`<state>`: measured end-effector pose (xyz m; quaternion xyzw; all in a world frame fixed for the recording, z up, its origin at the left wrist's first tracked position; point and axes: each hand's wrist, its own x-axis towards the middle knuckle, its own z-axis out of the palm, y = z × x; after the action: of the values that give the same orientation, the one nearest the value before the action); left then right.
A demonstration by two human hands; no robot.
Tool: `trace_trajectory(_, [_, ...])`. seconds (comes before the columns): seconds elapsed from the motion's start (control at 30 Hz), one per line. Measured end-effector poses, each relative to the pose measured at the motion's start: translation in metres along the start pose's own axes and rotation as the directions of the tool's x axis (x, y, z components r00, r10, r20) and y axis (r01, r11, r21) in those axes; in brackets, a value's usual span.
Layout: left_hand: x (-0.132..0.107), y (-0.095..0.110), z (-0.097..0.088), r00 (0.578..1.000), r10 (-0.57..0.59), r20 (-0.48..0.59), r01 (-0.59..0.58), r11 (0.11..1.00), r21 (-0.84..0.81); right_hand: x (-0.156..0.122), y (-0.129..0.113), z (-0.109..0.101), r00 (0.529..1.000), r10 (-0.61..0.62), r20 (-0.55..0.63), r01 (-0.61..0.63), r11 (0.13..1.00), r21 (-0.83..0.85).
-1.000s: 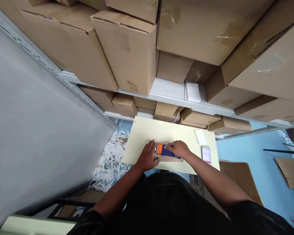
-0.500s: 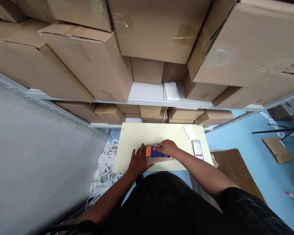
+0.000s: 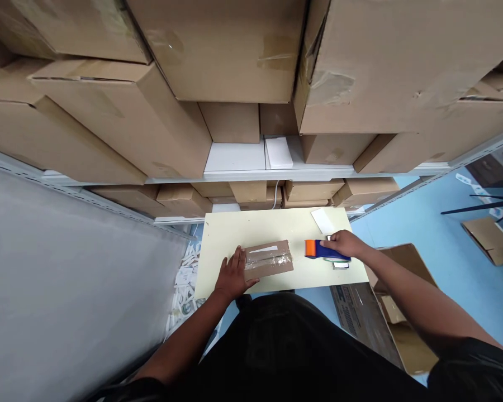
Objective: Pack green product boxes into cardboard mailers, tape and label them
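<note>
A small flat brown cardboard parcel (image 3: 269,259) with clear tape along its top lies on a pale yellow table (image 3: 251,231). My left hand (image 3: 232,273) rests flat on the parcel's left end, fingers spread. My right hand (image 3: 344,244) is closed round an orange and blue tape dispenser (image 3: 316,249), held just right of the parcel near the table's right edge. A white card (image 3: 323,221) lies behind the dispenser.
Metal shelving (image 3: 235,174) stacked with large cardboard boxes (image 3: 218,61) rises behind the table. An open cardboard box (image 3: 385,307) stands on the blue floor at the right. White scraps (image 3: 184,285) litter the floor left of the table, beside a grey wall.
My right hand has drawn the tape dispenser off the parcel to the right, uncovering the taped top. My left hand has stayed on the parcel's left end. The camera has swung.
</note>
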<state>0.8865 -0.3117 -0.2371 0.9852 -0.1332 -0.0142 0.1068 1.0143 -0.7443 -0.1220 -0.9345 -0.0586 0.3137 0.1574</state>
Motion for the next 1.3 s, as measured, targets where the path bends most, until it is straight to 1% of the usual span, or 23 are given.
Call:
trace_trajectory(0.07, [0.0,0.0,0.001,1.0,0.006,-0.005,-0.006,1.0,0.006,0.004,0.02,-0.005,1.0,0.026,0.008,-0.026,1.0,-0.009])
trace_trajectory(0.1, [0.0,-0.001,0.002,1.0,0.007,-0.004,-0.007,1.0,0.01,0.008,0.025,-0.004,1.0,0.031,0.006,-0.031,0.999,-0.035])
trace_trajectory(0.17, [0.0,-0.001,0.002,1.0,0.011,0.008,-0.011,1.0,0.019,0.02,0.026,0.002,1.0,0.026,0.002,-0.025,0.993,-0.116])
trace_trajectory(0.27, [0.001,0.0,0.002,1.0,0.007,0.028,-0.008,1.0,0.02,0.043,0.012,0.02,0.999,0.034,0.024,-0.029,0.979,-0.202])
trace_trajectory(0.37, [0.001,0.001,0.001,0.999,0.002,0.038,-0.002,1.0,-0.008,0.062,-0.006,0.043,0.996,0.067,0.065,-0.054,0.982,-0.183])
trace_trajectory(0.43, [0.001,0.002,0.0,0.999,-0.007,0.034,0.009,0.999,-0.039,0.07,-0.017,0.055,0.994,0.068,0.088,-0.053,0.986,-0.16])
trace_trajectory(0.5, [0.001,0.003,-0.001,0.999,-0.022,0.029,0.024,0.997,-0.068,0.075,-0.027,0.064,0.993,0.06,0.103,-0.044,0.987,-0.151])
trace_trajectory(0.6, [0.001,0.003,0.0,0.999,-0.032,0.025,0.034,0.994,-0.1,0.082,-0.035,0.069,0.991,0.081,0.103,-0.065,0.987,-0.15])
trace_trajectory(0.67, [0.001,0.002,0.0,0.999,-0.031,0.017,0.033,0.993,-0.116,0.084,-0.037,0.071,0.985,0.131,0.109,-0.116,0.984,-0.137])
trace_trajectory(0.77, [0.001,0.002,0.001,1.0,-0.023,0.009,0.024,0.991,-0.13,0.082,-0.038,0.078,0.959,0.264,0.098,-0.254,0.961,-0.107])
trace_trajectory(0.83, [0.001,0.001,0.001,1.0,-0.023,0.009,0.024,0.989,-0.145,0.074,-0.036,0.09,0.931,0.353,0.093,-0.35,0.936,-0.045])
trace_trajectory(0.9, [0.001,0.0,0.002,0.999,-0.03,0.012,0.032,0.983,-0.183,0.061,-0.033,0.105,0.916,0.389,0.095,-0.395,0.917,0.057])
trace_trajectory(0.97, [0.0,-0.002,0.002,0.999,-0.046,0.021,0.05,0.966,-0.254,0.045,-0.027,0.122,0.919,0.391,0.047,-0.394,0.906,0.153])
trace_trajectory(1.03, [-0.002,-0.003,0.004,0.997,-0.073,0.031,0.079,0.932,-0.354,0.029,-0.02,0.139,0.918,0.39,-0.07,-0.372,0.909,0.188])
trace_trajectory(1.07, [-0.004,-0.003,0.005,0.995,-0.094,0.033,0.099,0.909,-0.405,0.022,-0.016,0.146,0.909,0.395,-0.13,-0.369,0.91,0.188])
trace_trajectory(1.13, [-0.012,-0.005,0.01,0.989,-0.145,0.034,0.143,0.854,-0.5,0.012,-0.011,0.159,0.891,0.388,-0.236,-0.361,0.92,0.15])
trace_trajectory(1.2, [-0.022,-0.007,0.018,0.976,-0.211,0.051,0.199,0.778,-0.596,0.01,-0.009,0.17,0.885,0.325,-0.334,-0.324,0.944,0.059])
trace_trajectory(1.27, [-0.032,-0.01,0.027,0.956,-0.27,0.113,0.272,0.674,-0.686,0.013,-0.009,0.179,0.887,0.237,-0.397,-0.275,0.961,-0.04])
trace_trajectory(1.3, [-0.036,-0.011,0.032,0.945,-0.289,0.156,0.309,0.622,-0.72,0.015,-0.01,0.183,0.894,0.2,-0.402,-0.25,0.965,-0.077])
